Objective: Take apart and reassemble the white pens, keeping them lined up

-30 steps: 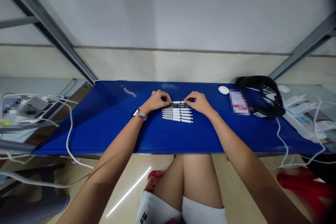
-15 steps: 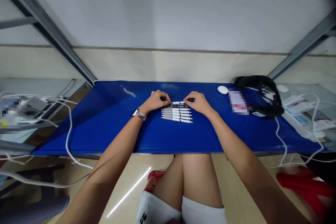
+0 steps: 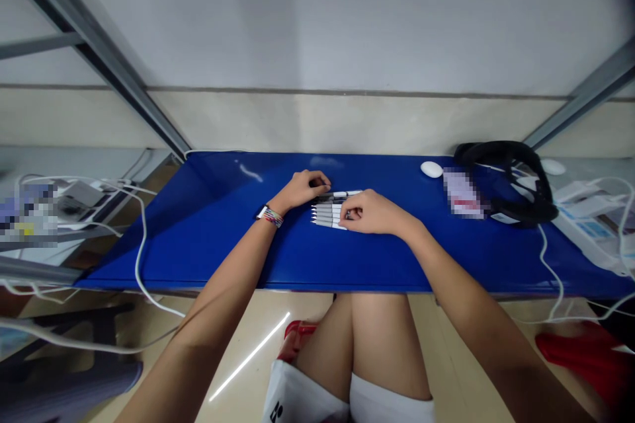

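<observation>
From where I watched, the work in hand was a set of white pens (image 3: pixel 328 215) laid side by side in a neat row near the middle of the blue mat (image 3: pixel 213 225), each one running left to right. The left hand (image 3: pixel 303 189), a watch with a striped band (image 3: pixel 269 215) at its wrist, sat curled at the far left end of the row, its fingertips on the rearmost pen (image 3: pixel 342 194), which lay a little apart from the others and stuck out further to the right. The right hand (image 3: pixel 373 213) lay over the right ends of the nearer pens, fingers bent down onto them and pinching at one; which pen it had I could not tell, since the hand covered the tips. I judged the lining-up to be well along: several pens lay parallel and touching, and what seemed left was to square the ends and bring the rear pen into the row. The count stayed uncertain to me, the pens being small in this view. Off to the right on the mat sat a white mouse (image 3: pixel 431 169), and beyond it a black headset (image 3: pixel 516 178) with its strap looped; white cables (image 3: pixel 140 238) trailed over the left edge of the table.
</observation>
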